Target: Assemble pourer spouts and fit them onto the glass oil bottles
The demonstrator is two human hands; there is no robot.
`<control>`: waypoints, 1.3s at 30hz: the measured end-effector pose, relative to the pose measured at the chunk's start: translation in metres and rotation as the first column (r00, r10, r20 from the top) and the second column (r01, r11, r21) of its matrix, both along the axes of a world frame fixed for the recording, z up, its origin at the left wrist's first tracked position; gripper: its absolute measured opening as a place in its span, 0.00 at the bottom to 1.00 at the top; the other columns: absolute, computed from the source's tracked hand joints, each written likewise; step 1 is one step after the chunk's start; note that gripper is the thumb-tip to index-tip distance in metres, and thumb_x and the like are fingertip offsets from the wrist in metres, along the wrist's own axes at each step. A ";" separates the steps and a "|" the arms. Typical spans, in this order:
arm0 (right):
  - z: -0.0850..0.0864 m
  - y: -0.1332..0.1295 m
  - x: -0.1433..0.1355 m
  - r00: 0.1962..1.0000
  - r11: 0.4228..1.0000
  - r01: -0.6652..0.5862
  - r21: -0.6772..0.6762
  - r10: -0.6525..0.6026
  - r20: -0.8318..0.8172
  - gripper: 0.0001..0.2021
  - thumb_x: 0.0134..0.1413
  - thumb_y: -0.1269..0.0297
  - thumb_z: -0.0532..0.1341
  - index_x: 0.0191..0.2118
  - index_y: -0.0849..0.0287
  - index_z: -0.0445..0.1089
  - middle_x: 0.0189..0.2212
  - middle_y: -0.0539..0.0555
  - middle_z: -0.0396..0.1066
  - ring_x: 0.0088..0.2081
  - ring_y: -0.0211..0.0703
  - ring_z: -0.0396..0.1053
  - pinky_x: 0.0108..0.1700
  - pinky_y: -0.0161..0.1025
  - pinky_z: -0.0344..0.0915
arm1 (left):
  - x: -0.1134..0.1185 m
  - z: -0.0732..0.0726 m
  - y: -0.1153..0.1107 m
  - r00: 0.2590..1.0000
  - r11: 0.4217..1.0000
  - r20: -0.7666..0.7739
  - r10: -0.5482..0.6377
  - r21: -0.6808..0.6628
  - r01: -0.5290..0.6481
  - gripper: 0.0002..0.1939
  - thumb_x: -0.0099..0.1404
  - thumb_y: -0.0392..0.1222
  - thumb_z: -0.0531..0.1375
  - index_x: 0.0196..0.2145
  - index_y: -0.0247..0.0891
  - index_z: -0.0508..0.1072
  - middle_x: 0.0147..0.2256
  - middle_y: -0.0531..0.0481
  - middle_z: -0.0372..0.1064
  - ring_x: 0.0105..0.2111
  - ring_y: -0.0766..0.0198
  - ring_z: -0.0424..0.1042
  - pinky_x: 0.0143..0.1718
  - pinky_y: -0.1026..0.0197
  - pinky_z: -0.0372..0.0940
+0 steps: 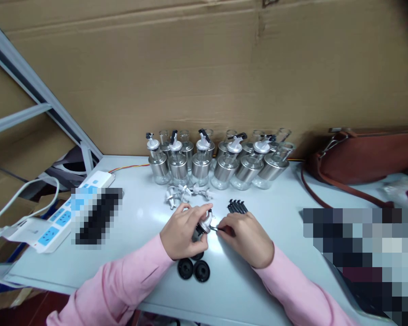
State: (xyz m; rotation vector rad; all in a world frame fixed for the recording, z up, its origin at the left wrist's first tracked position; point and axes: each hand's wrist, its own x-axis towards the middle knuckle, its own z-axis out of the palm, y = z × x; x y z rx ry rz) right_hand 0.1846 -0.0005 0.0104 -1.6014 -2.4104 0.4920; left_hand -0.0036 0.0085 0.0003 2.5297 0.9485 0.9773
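My left hand (182, 233) is closed around a silver bottle pourer top (206, 222) with a black part on it. My right hand (248, 235) pinches a thin dark stick-like piece (215, 228), whose tip meets the side of the pourer top. Just beyond my right hand lie several slim black pieces (237, 206) in a row. Loose silver pourer tops (185, 194) are heaped behind my left hand. Below it rest black round discs (201, 270), one partly hidden by the hand.
Glass bottles with metal sleeves (201, 166) stand in two rows at the back, several front ones fitted with silver pourers. A white power strip (59, 226) and a blurred dark item (100, 216) lie left. A brown bag (367, 158) sits right, above a pixelated area.
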 end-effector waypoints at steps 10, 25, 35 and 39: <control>-0.004 0.002 0.005 0.938 0.981 0.170 0.090 -0.133 -0.319 0.03 0.47 0.70 0.55 0.26 0.58 0.63 0.22 0.49 0.67 0.23 0.38 0.64 0.27 0.34 0.59 | 0.001 0.000 0.000 1.000 0.999 0.009 0.009 0.040 -0.009 0.25 0.55 0.34 0.55 0.51 0.39 0.56 0.37 0.51 0.70 0.35 0.62 0.71 0.47 0.53 0.54; 0.001 -0.006 -0.002 0.778 0.949 0.199 0.246 -0.001 -0.628 0.07 0.54 0.69 0.58 0.27 0.58 0.60 0.23 0.50 0.65 0.25 0.36 0.63 0.30 0.34 0.61 | 0.002 0.000 -0.001 1.000 1.000 -0.009 -0.005 0.026 0.005 0.30 0.56 0.36 0.56 0.55 0.38 0.52 0.36 0.51 0.70 0.35 0.62 0.71 0.51 0.50 0.48; -0.001 -0.007 -0.006 0.738 0.975 0.145 0.166 0.005 -0.675 0.08 0.53 0.68 0.59 0.25 0.58 0.60 0.23 0.49 0.65 0.26 0.37 0.64 0.31 0.34 0.62 | 0.002 -0.001 -0.001 0.999 0.998 -0.041 0.010 0.064 -0.008 0.33 0.56 0.35 0.54 0.58 0.36 0.47 0.37 0.49 0.69 0.36 0.61 0.70 0.51 0.51 0.49; -0.002 -0.008 -0.007 0.752 0.976 0.123 0.177 0.024 -0.658 0.09 0.53 0.69 0.59 0.25 0.58 0.59 0.23 0.50 0.65 0.26 0.38 0.65 0.30 0.34 0.62 | 0.003 -0.002 -0.001 0.996 0.996 -0.089 0.023 0.092 -0.014 0.32 0.56 0.35 0.54 0.58 0.35 0.49 0.36 0.48 0.69 0.37 0.60 0.69 0.50 0.51 0.50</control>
